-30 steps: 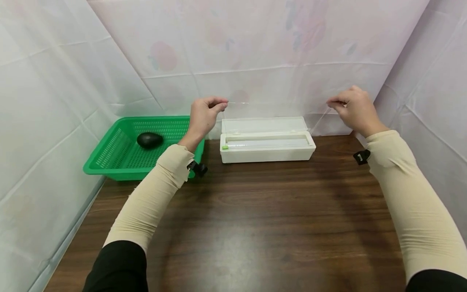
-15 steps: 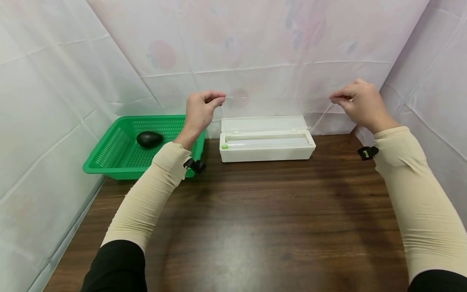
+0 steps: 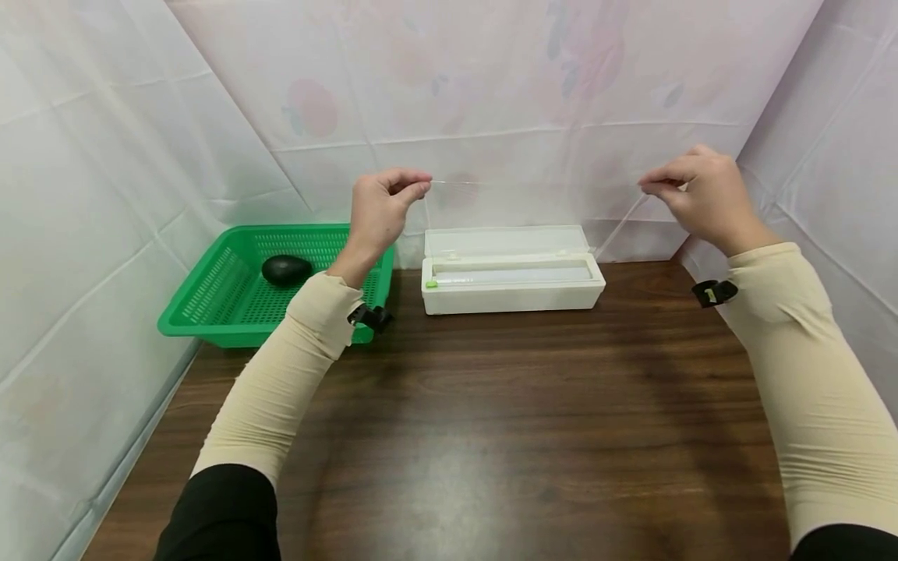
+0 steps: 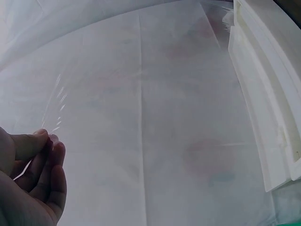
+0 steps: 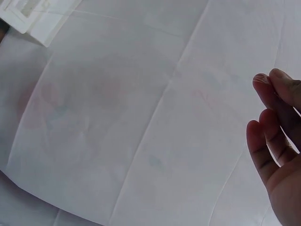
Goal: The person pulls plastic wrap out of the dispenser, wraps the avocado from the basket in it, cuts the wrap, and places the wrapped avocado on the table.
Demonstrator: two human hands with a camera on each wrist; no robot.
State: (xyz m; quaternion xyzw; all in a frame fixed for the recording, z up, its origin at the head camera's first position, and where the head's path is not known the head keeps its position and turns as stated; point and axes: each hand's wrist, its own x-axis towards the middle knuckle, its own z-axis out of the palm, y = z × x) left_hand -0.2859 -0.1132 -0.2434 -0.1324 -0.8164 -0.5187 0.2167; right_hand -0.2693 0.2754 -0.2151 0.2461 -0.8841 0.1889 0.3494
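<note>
My left hand (image 3: 380, 209) and my right hand (image 3: 707, 201) are raised apart, above the far side of the table. Between thumb and fingertips, each pinches one corner of a sheet of clear cling film (image 3: 622, 226). The film hangs nearly invisible between them, its top edge level and its right edge slanting down to the white cling film dispenser (image 3: 515, 299). That long box stands below with its lid raised against the back cloth. Glints on the film (image 4: 60, 101) show above my fingertips in the left wrist view. Film also wrinkles at my right fingertips in the right wrist view.
A green plastic basket (image 3: 199, 330) stands at the back left, partly behind my left forearm. In it lies a dark, glossy, egg-shaped item (image 3: 286, 270). White cloth walls (image 3: 491, 93) enclose the brown wooden table (image 3: 505, 405) at the back and sides.
Both hands have risen and drawn farther apart, the left toward the left and the right toward the right. The film has gone up with them. The dispenser and basket have stayed in place.
</note>
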